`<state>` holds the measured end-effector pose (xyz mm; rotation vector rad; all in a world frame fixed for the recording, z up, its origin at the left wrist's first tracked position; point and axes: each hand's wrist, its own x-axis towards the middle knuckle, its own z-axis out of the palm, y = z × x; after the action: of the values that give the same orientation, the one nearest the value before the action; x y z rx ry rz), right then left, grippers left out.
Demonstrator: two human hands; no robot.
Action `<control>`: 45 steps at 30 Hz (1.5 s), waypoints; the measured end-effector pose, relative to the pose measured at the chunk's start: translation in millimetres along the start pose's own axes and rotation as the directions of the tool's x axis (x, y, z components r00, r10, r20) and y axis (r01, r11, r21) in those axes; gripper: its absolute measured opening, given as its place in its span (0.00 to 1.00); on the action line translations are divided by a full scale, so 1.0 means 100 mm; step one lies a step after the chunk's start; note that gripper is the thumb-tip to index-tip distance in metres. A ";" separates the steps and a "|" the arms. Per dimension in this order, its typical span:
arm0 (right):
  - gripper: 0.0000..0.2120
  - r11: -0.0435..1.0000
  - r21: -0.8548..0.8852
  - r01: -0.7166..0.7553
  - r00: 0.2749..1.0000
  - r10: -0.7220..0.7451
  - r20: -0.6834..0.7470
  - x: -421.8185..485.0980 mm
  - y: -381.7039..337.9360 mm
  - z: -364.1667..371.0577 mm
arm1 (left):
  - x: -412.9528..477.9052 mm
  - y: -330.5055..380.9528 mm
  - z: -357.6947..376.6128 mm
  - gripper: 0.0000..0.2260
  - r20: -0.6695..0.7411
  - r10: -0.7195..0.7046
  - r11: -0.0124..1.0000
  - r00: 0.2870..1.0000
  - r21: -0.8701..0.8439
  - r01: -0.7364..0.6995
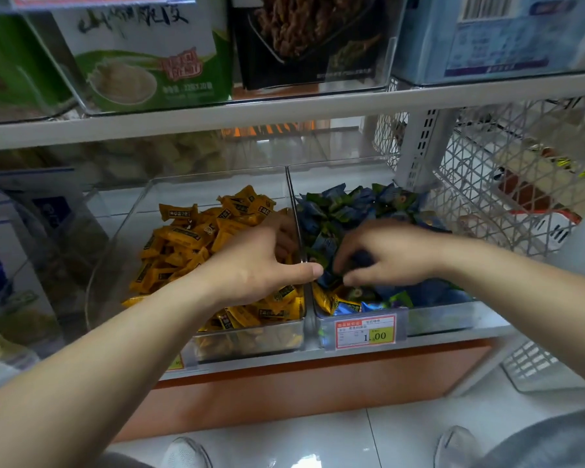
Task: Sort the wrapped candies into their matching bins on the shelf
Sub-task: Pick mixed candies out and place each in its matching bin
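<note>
Two shoes (pixel 183 452) stand on the pale tiled floor (pixel 352 434), close to the orange shelf base (pixel 318 383).

Above it, two clear bins sit side by side with their walls touching. One price tag (pixel 365 331) is clipped to the right bin (pixel 436 319). The left bin (pixel 250 342) is heaped with yellow candies (pixel 183 241), and its back half is open. The right bin holds blue candies (pixel 345 204), with a stray yellow candy (pixel 325 300) in its near left corner.

The left hand (pixel 250 265) straddles the shared wall, fingers over the yellow heap and thumb across into the right bin. I cannot tell whether it holds anything. The right hand (pixel 392 255) is curled down round blue candies.

A white mesh basket (pixel 504 184) crowds the right side. The upper shelf board (pixel 284 113) hangs low over both bins, leaving little headroom. Three boxes (pixel 142 62) stand on it.
</note>
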<state>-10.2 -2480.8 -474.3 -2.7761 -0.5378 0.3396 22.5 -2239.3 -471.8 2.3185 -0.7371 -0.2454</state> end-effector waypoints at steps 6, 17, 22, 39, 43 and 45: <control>0.20 0.992 -0.098 -0.083 0.955 0.107 0.277 0.18 -0.12 0.16 | 0.01 -0.01 0.00 0.33 0.011 -0.004 1.000 1.000 0.014 0.004; 0.13 0.830 0.555 0.051 0.957 0.119 -0.266 -0.06 -0.10 -0.21 | -0.01 0.18 -0.06 0.27 -0.258 0.200 0.970 0.945 0.188 -0.154; 0.10 0.559 0.780 0.281 0.907 0.110 -0.406 -0.05 -0.29 -0.14 | 0.01 0.35 -0.03 0.22 -0.273 0.254 0.965 0.928 0.003 -0.263; 0.27 0.970 -0.216 -0.111 0.957 0.163 0.241 0.38 -0.07 0.10 | 0.00 0.05 -0.27 0.12 -0.345 0.089 0.993 0.934 -0.041 -0.110; 0.33 0.978 -0.159 -0.137 0.939 0.179 0.294 0.44 -0.03 0.08 | 0.01 0.01 -0.26 0.12 -0.332 0.093 0.993 0.939 -0.038 -0.112; 0.35 0.978 -0.141 -0.155 0.926 0.193 0.323 0.45 0.01 0.10 | 0.02 -0.01 -0.25 0.12 -0.314 0.100 0.993 0.944 -0.024 -0.114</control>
<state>27.8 -2461.6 -491.4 -2.8979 -0.3938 0.8609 33.3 -2225.9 -453.1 2.1980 -0.6856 0.1531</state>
